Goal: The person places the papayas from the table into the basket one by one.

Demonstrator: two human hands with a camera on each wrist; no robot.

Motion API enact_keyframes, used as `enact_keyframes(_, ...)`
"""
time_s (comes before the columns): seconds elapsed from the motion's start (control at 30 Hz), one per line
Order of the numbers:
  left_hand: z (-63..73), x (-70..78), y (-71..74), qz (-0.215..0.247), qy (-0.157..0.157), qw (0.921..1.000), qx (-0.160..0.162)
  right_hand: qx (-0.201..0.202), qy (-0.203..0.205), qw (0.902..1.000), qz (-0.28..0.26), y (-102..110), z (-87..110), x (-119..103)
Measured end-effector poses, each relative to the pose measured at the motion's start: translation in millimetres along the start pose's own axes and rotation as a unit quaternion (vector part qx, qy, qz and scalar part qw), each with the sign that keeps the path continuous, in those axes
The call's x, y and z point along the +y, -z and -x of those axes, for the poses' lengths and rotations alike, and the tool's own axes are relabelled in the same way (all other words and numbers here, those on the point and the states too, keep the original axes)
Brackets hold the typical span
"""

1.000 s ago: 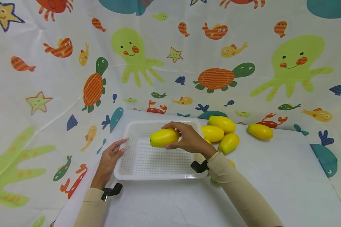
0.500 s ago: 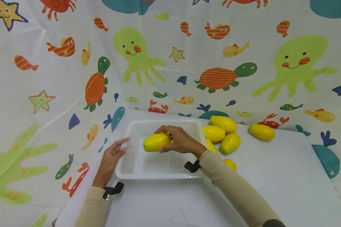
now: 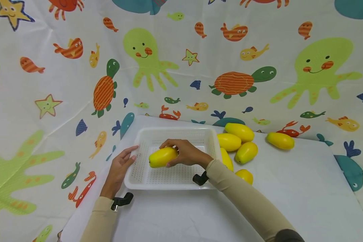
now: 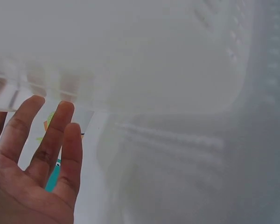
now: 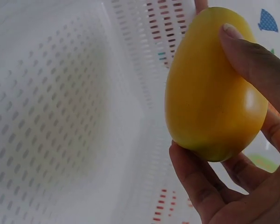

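Observation:
A white perforated plastic basket point(image 3: 184, 186) sits on the table in the head view. Over its left inside part, my right hand point(image 3: 187, 153) grips a yellow papaya point(image 3: 161, 158) with a greenish tip. The right wrist view shows the thumb along one side of this papaya point(image 5: 214, 84) and the fingers of the right hand point(image 5: 252, 196) round the other. I cannot tell whether the papaya touches the basket floor. My left hand point(image 3: 118, 169) rests at the basket's left rim. In the left wrist view its fingers point(image 4: 51, 144) extend fairly straight up to the rim.
Several papayas lie right of the basket, among them one papaya point(image 3: 246, 153) near its wall and one point(image 3: 244, 175) nearer the front. A lone papaya point(image 3: 280, 140) lies farther right. A sea-animal print curtain point(image 3: 181, 80) stands behind the white table point(image 3: 305, 188).
My right hand has carried the papaya left and down, deeper over the basket's left part. The left hand stays at the rim. The head view has shifted slightly.

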State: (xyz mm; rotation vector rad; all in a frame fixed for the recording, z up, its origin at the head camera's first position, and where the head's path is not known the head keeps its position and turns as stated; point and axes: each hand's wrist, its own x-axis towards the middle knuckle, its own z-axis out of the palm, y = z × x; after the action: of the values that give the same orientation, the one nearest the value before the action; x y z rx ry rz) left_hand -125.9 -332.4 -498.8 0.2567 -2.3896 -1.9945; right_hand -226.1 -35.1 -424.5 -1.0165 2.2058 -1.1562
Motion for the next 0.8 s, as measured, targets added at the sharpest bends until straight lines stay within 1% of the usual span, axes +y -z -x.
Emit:
enact_keyframes(0.1,0.4,-0.2,0.7,0.006,0.005,1.0000,0.000,-0.012,-0.004,0.9999,0.000,-4,-3.5,0)
enact_keyframes(0.3,0.9,-0.4,1.9,0.011,-0.001,0.9999,-0.001,-0.037,-0.008,0.9993,-0.007,-9,-12.9,3)
enact_keyframes(0.5,2.3,0.7,0.9,0.013,-0.001,0.9999,0.003,-0.081,-0.005,0.9963,-0.030,-11,-21.2,9)
enact_keyframes(0.7,0.9,-0.5,-0.1,0.011,-0.001,0.9999,0.007,-0.118,-0.032,0.9918,-0.040,-15,-24.9,14)
enact_keyframes(0.8,0.0,-1.5,0.4,0.019,0.000,0.9998,0.000,-0.130,-0.029,0.9902,-0.040,-17,-28.1,16)
